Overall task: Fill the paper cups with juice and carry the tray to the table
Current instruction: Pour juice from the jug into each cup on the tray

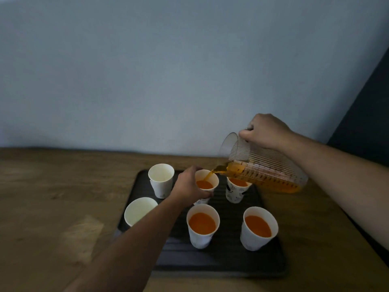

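Wood-grain counter (52,197) runs across the lower frame and meets a plain pale blue-grey wall (168,70); a dark panel (370,106) fills the right edge of the room, and the light is dim. On the counter lies a black ribbed tray (227,256) holding six white paper cups in two rows. The left hand (189,188) is wrapped around the middle back cup (207,183), fingers closed on its side. The right hand (265,131) is clenched on the handle of a clear ribbed jug (263,169), tipped so that orange juice (210,174) streams from its spout into that cup. The right back cup (236,189), partly behind the jug, and the two nearer cups, middle (203,226) and right (259,228), hold juice. The two left cups, back (161,180) and front (139,210), show white insides.
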The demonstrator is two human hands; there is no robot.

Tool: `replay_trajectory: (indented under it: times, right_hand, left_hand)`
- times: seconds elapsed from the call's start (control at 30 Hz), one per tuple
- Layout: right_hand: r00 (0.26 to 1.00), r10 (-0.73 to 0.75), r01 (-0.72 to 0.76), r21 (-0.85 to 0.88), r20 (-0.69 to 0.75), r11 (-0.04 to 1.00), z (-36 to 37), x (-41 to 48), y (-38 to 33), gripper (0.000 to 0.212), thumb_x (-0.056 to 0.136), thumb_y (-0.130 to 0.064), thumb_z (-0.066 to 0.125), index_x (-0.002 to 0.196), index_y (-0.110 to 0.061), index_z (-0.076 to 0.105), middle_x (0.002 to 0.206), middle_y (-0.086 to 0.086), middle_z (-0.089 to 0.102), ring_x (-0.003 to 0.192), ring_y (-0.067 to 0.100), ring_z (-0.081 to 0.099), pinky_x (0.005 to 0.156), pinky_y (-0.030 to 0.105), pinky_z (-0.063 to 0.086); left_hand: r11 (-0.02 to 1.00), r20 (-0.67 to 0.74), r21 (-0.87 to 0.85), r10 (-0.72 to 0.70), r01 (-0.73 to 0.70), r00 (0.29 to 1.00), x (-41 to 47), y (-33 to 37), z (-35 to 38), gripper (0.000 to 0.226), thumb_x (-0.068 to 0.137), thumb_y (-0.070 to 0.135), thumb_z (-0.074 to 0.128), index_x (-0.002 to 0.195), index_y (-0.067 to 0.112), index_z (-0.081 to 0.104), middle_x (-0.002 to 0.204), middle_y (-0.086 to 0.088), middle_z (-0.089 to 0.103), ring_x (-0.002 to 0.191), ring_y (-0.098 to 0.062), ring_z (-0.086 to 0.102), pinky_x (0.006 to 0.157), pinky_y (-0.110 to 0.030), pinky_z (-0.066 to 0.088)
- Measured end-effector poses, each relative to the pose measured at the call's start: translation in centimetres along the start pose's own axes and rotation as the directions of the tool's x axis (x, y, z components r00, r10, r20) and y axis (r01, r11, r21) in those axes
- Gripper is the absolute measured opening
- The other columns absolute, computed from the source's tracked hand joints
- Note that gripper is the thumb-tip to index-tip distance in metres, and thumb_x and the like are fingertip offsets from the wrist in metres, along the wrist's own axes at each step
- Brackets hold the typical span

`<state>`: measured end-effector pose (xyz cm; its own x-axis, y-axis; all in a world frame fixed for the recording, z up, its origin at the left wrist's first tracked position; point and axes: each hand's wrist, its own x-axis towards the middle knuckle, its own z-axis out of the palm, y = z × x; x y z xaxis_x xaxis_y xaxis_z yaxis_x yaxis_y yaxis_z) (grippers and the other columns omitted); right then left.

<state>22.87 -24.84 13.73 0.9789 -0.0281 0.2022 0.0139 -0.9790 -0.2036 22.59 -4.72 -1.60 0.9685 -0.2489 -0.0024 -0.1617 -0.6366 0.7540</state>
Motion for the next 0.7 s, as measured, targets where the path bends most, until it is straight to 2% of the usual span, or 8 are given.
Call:
replay_trajectory:
  times: [0.3,0.7]
  right_hand:
    - [1.0,0.005,-0.005,0.003,-0.005,1.0,0.12,-0.1,-0.1,0.045,0.083,-0.035,0.06,0.045,-0.017,0.043,0.045,-0.001,0.037,0.043,0.017,0.034,0.051,0.028,0.027]
    - [1.0,0.015,-0.015,-0.003,0.024,1.0,0.07,-0.06,-0.25,0.042,0.083,-0.035,0.059,0.049,-0.016,0.045,0.048,-0.001,0.036,0.044,0.016,0.034,0.051,0.028,0.025]
  left_hand:
    - [1.0,-0.024,0.0,0.0,0.0,1.0,0.02,-0.01,-0.06,0.081,0.065,0.026,0.086,0.135,0.023,0.044,0.133,0.001,0.055,0.122,-0.018,0.051,0.094,-0.032,0.045]
    - [1.0,-0.017,-0.016,0.006,-0.006,1.0,-0.11,0.17,0.1,0.079,0.067,0.026,0.085,0.134,0.023,0.044,0.133,0.001,0.055,0.123,-0.019,0.051,0.096,-0.033,0.044]
